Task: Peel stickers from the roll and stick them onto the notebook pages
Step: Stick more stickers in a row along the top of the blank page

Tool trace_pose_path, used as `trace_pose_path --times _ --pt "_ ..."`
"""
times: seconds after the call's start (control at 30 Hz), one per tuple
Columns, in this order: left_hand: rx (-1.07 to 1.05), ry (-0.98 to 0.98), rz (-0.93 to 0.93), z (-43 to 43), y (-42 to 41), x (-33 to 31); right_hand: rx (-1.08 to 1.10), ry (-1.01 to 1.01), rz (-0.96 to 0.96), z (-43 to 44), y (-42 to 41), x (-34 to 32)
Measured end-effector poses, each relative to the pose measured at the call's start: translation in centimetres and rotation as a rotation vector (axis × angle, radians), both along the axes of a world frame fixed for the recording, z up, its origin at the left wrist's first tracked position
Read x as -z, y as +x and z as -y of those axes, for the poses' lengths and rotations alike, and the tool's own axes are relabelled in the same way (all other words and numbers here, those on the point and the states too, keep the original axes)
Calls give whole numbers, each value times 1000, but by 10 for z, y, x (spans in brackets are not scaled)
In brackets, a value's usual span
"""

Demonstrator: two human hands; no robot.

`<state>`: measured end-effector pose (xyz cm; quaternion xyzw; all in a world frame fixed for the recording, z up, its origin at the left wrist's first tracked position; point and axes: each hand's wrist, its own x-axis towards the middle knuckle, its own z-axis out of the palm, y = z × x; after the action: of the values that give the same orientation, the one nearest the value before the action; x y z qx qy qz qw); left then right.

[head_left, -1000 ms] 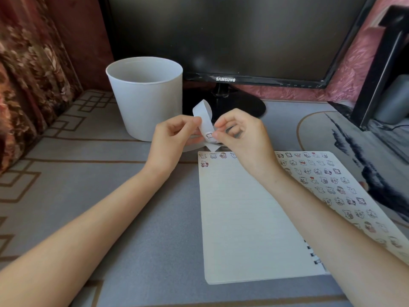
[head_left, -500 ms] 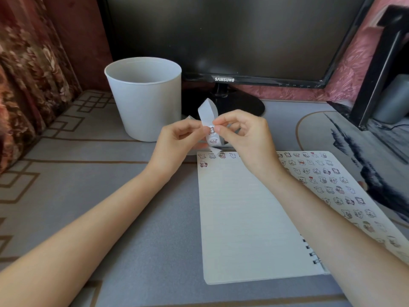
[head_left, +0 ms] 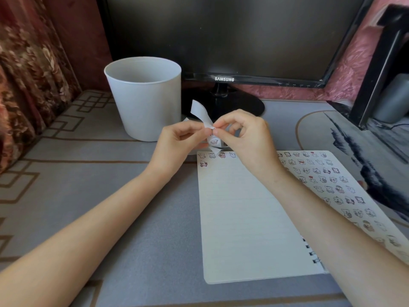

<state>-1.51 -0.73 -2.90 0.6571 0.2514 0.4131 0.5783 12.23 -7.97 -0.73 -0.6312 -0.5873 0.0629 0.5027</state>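
Above the top edge of an open spiral notebook (head_left: pixel 247 218), my left hand (head_left: pixel 179 145) pinches a white strip of sticker tape (head_left: pixel 200 113). The strip curls up and away behind my fingers. My right hand (head_left: pixel 245 138) pinches a small cartoon sticker (head_left: pixel 214 141) at the strip's lower end, thumb and forefinger meeting my left fingertips. The notebook's left page is lined, with several stickers along its top. Its right page (head_left: pixel 336 185) is covered with rows of stickers. My right forearm hides part of the spiral binding.
A white bucket (head_left: pixel 143 100) stands just behind my left hand. A black monitor (head_left: pixel 223 36) on a round stand fills the back. The grey patterned desk mat (head_left: pixel 88 185) stretches left of the notebook. A dark stand (head_left: pixel 380 69) rises at the right.
Both hands have drifted slightly right and closed together on the strip. The loose end of the tape has straightened from a loop and now points up and left.
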Motion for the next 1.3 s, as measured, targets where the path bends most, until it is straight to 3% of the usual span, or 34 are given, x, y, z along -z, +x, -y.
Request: trace_pose_path --times 0.5,0.57,0.7,0.8,0.93,1.3 --pt "-55 -74 14 -1 1 0 -18 5 229 5 0 -2" --pt "-66 -74 26 -1 1 0 -26 5 188 7 -1 -5" --pt "-63 -67 44 -1 0 0 -71 -85 -74 11 -3 -20" --pt "-59 -57 41 -1 0 0 -188 -336 -273 15 1 -27" --pt "-64 -41 24 -1 0 -1 -139 -643 -205 16 6 -18" --pt "-74 -41 -11 -2 0 2 -63 -635 -225 10 3 -4"
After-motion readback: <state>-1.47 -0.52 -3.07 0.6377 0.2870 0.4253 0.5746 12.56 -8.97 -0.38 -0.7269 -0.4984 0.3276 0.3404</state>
